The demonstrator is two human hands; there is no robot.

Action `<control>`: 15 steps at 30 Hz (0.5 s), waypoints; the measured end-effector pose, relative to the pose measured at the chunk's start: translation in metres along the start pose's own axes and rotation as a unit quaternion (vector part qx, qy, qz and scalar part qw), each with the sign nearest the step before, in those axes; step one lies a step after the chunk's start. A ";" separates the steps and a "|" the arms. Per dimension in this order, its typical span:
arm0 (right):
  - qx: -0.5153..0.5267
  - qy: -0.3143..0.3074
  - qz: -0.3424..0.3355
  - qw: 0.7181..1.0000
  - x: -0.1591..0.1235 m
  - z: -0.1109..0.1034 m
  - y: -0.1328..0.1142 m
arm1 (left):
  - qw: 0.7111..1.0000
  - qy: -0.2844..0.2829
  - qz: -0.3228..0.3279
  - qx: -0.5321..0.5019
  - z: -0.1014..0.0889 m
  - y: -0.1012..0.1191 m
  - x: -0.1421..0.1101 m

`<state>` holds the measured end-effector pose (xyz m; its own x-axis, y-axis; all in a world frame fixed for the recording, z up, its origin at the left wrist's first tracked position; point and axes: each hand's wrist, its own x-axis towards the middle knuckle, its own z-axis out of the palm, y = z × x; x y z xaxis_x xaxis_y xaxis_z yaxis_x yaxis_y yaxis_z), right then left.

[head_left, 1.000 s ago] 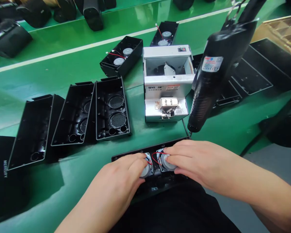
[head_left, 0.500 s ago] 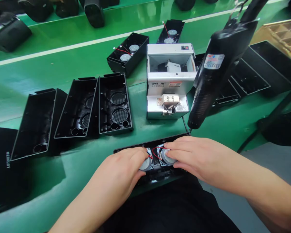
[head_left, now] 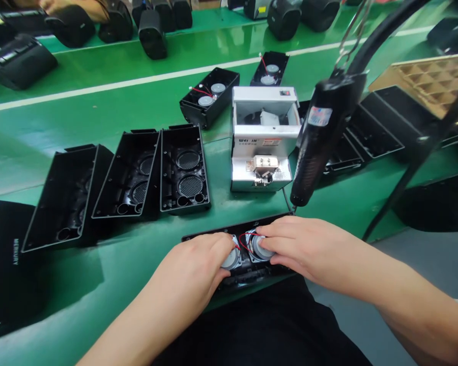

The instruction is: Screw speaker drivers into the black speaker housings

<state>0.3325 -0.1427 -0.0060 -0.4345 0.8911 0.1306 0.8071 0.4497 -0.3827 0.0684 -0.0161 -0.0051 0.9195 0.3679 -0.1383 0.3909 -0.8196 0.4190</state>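
A black plastic speaker housing (head_left: 248, 277) lies in front of me at the table's near edge, its open side up. Inside it are two round grey speaker drivers with metal frames, joined by thin red wires (head_left: 242, 239). My left hand (head_left: 198, 264) is closed with fingers and thumb around the left speaker driver (head_left: 231, 258), covering part of it. Around the right speaker driver (head_left: 260, 247) the fingers of my right hand (head_left: 309, 246) are closed, thumb on the near side. Both drivers sit down in the housing; whether they are fully seated is hidden.
Beyond the housing stands a silver screw feeder (head_left: 255, 131). A black electric screwdriver (head_left: 316, 142) hangs just right of it, close above my right hand. Several open housings (head_left: 185, 168) stand at the left. A cardboard divider box (head_left: 435, 76) is at right; a co-worker's arm (head_left: 76, 7) shows far left.
My view has tilted up slightly, so more of the far table shows. Both hands keep their grip on the drivers. The hanging screwdriver sits a little further left in view.
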 end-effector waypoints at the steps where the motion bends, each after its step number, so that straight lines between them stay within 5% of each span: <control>1: -0.003 0.011 -0.007 1.000 -0.002 -0.002 0.000 | 1.000 0.008 0.008 0.000 0.000 -0.001 -0.001; 4: -0.011 0.224 0.046 0.974 -0.008 -0.009 0.004 | 0.997 0.052 0.050 -0.004 -0.005 -0.004 -0.011; 7: -0.019 0.473 0.160 0.866 -0.008 -0.011 0.021 | 0.991 0.119 0.067 -0.001 -0.013 -0.002 -0.022; 10: 0.128 0.468 0.196 0.852 0.003 -0.010 0.046 | 0.984 0.161 0.047 0.058 -0.016 0.004 -0.023; 15: 0.319 0.426 0.170 0.829 0.019 -0.011 0.077 | 0.981 0.137 0.047 0.128 -0.010 0.006 -0.019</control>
<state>0.3903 -0.0903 -0.0228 0.4357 0.8012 0.4102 0.3303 0.2816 -0.9009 0.0528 -0.0234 0.0086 0.9201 0.3613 0.1514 0.3350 -0.9260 0.1740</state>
